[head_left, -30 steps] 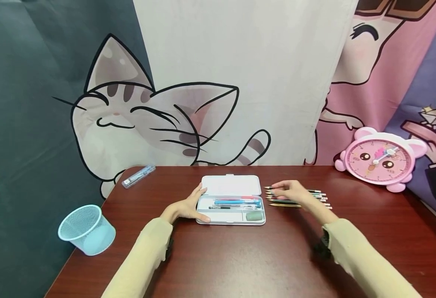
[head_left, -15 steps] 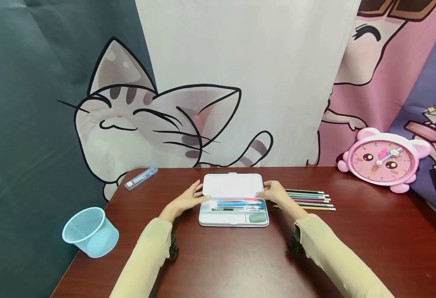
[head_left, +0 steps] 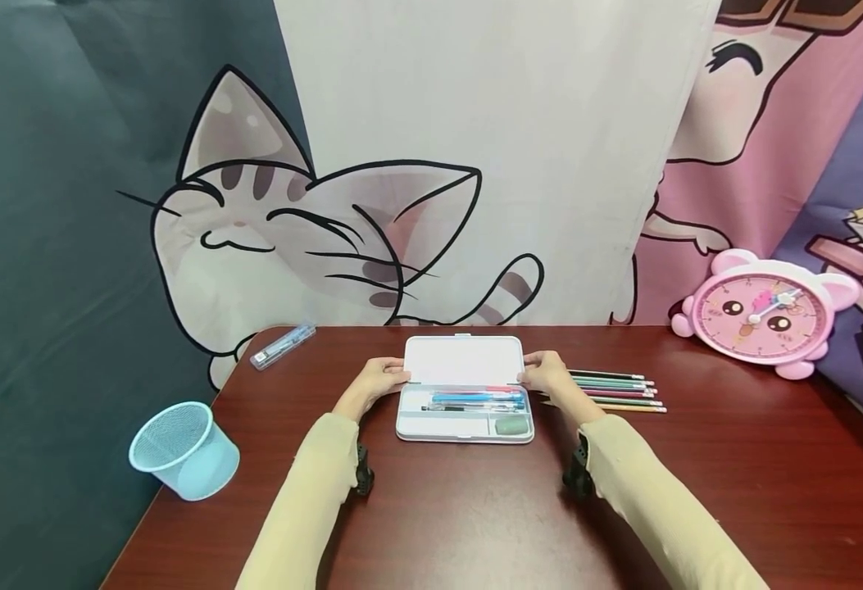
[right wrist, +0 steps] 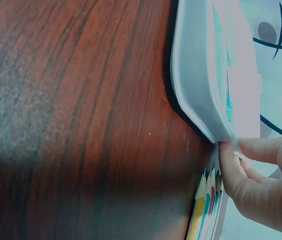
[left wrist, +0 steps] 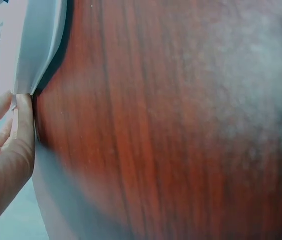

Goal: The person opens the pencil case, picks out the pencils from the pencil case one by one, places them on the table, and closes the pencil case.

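A white pencil case (head_left: 442, 426) lies open on the table, its lid (head_left: 464, 359) tilted back at the far side. Pens (head_left: 475, 399) fill the rear compartment and a green eraser (head_left: 511, 424) sits at the front right. My left hand (head_left: 379, 378) pinches the left edge of the lid near the hinge; the left wrist view shows its thumb and fingers at the case's corner. On the opposite side, my right hand (head_left: 547, 374) pinches the lid's right edge. Several pencils (right wrist: 200, 210) lie side by side just right of the case, partly hidden behind the right hand.
A light-blue mesh pen cup (head_left: 186, 452) stands at the table's left edge. Behind it, a small clear box of leads (head_left: 282, 347) lies at the back left corner. A pink clock (head_left: 763, 315) stands at the back right, before a printed cloth backdrop.
My right hand has left the pencils and moved left to the case lid. My left hand has shifted from the case's left side up to the lid's edge.
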Tool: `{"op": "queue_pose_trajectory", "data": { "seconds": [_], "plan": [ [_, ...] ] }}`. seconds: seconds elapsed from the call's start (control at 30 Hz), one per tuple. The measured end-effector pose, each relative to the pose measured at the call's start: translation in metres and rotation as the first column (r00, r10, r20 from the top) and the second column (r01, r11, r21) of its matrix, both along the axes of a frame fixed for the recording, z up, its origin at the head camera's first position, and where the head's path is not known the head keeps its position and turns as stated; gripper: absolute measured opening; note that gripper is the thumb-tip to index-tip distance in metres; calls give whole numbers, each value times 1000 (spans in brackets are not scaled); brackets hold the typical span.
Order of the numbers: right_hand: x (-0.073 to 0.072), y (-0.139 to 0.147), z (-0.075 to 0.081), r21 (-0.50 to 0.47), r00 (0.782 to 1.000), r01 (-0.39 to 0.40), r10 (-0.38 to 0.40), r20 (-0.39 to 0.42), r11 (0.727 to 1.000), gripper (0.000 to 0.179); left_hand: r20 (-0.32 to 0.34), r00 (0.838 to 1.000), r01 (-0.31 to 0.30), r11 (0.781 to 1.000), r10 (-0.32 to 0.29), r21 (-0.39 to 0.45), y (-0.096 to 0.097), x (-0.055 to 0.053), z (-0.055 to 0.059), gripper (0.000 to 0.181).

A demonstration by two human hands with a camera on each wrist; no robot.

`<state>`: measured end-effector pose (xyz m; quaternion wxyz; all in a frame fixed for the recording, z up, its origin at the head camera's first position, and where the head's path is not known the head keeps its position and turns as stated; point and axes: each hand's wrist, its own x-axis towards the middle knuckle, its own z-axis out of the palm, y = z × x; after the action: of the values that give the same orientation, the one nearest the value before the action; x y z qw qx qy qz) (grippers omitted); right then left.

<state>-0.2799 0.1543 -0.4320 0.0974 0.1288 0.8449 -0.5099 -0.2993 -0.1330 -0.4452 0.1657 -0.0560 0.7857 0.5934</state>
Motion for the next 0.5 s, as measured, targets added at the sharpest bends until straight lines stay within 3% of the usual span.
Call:
{"op": "queue_pose_trajectory", "data": {
  "seconds": [0.1,0.23,0.5],
  "plan": [
    [1,0,-1,-26,1000,9,-9,-10,1000,43,-12,1000,-5,1000,5,-15,0,1,1,42],
    [3,2,0,-141,1000,10,-12,-8,990,46,-49,999,-9,999,7,-52,-1,5,3,35],
    [8,3,13,-281,998,-7,23,54,960,78,-142,988,-76,994,64,-80,3,12,10,15]
  ]
}}
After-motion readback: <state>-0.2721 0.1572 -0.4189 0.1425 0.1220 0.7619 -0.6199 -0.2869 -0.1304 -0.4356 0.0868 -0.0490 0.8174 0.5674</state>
